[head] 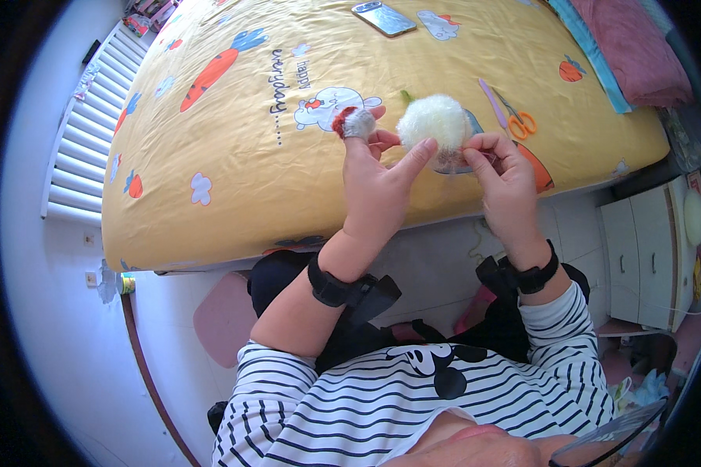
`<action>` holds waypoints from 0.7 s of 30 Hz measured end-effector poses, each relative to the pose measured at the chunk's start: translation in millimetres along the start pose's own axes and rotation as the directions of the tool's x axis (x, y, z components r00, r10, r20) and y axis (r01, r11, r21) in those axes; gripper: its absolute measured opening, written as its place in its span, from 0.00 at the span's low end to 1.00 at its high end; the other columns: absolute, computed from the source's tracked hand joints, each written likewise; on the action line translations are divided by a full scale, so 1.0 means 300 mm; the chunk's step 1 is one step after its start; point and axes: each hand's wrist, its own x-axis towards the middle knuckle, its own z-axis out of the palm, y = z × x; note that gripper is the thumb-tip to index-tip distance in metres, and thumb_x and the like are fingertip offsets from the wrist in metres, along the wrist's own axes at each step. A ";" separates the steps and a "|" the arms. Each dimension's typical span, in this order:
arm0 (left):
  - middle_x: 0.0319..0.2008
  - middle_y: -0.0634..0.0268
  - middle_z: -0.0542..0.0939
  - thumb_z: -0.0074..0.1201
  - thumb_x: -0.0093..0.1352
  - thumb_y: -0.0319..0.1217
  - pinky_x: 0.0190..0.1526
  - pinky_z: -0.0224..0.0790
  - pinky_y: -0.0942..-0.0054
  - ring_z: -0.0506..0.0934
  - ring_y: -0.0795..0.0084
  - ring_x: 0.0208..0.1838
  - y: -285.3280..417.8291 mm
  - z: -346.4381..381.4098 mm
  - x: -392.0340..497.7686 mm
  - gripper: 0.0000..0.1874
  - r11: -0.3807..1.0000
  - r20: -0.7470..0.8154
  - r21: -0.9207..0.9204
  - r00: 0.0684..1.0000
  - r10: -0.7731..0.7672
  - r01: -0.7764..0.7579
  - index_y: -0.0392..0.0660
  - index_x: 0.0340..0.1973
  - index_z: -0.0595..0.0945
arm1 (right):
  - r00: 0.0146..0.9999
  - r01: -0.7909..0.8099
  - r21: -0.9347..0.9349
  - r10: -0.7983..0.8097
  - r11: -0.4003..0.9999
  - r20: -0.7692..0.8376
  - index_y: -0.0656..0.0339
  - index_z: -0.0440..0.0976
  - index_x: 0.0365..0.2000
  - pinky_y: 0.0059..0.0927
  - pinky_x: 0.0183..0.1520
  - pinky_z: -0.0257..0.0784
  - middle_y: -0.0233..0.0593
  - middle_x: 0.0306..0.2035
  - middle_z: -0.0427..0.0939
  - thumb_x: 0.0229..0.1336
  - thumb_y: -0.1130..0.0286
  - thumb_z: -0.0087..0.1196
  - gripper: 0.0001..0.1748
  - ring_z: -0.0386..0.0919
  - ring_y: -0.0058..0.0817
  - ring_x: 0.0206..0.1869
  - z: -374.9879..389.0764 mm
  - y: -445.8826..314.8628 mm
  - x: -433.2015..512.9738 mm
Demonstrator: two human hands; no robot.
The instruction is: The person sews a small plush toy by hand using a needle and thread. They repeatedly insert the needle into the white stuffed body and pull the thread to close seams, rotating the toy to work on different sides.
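Note:
A round, fluffy cream-white yarn ball (pixel 434 124) is held above the bed, with a short green stem-like piece (pixel 407 96) showing at its upper left. My left hand (pixel 380 181) grips the ball, thumb on its near side and some fingers partly hidden behind it. A small grey and red knitted cover (pixel 355 122) sits over a finger of that hand. At the ball's lower right edge, my right hand (pixel 505 175) pinches fine pale strands between thumb and forefinger. Just beyond it lie orange-handled scissors (pixel 522 125) and a slim purple crochet hook (pixel 493 103).
The yellow printed bedsheet (pixel 233 152) covers the bed before me. A phone (pixel 384 19) lies near the far side. Folded pink bedding (pixel 631 52) is at the right. A white cabinet (pixel 639 257) stands right, a pink stool (pixel 225 320) left, a radiator (pixel 93 134) along the wall.

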 end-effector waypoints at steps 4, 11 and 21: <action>0.43 0.61 0.79 0.75 0.59 0.32 0.38 0.75 0.79 0.77 0.78 0.45 0.015 0.015 -0.018 0.36 0.998 0.038 -0.056 0.999 0.024 -0.022 0.39 0.60 0.72 | 0.998 0.052 0.006 -0.052 0.999 -0.031 0.65 0.76 0.40 0.22 0.48 0.75 0.31 0.36 0.81 0.68 0.75 0.56 0.04 0.79 0.17 0.40 0.010 0.017 -0.005; 0.38 0.65 0.84 0.73 0.58 0.28 0.33 0.73 0.82 0.79 0.83 0.41 0.063 0.027 -0.042 0.31 0.994 0.037 0.095 0.998 0.057 -0.060 0.41 0.56 0.78 | 0.993 0.116 -0.106 -0.115 0.988 0.021 0.65 0.76 0.39 0.22 0.46 0.74 0.32 0.36 0.80 0.68 0.76 0.55 0.03 0.79 0.17 0.39 0.009 0.010 -0.008; 0.36 0.68 0.81 0.70 0.61 0.18 0.39 0.74 0.84 0.80 0.83 0.38 0.069 -0.005 -0.022 0.33 0.991 0.247 0.015 0.961 0.124 -0.131 0.40 0.60 0.72 | 0.994 0.067 0.002 -0.067 0.998 0.089 0.65 0.75 0.40 0.22 0.46 0.73 0.30 0.37 0.79 0.69 0.77 0.53 0.03 0.76 0.15 0.39 -0.004 -0.041 -0.019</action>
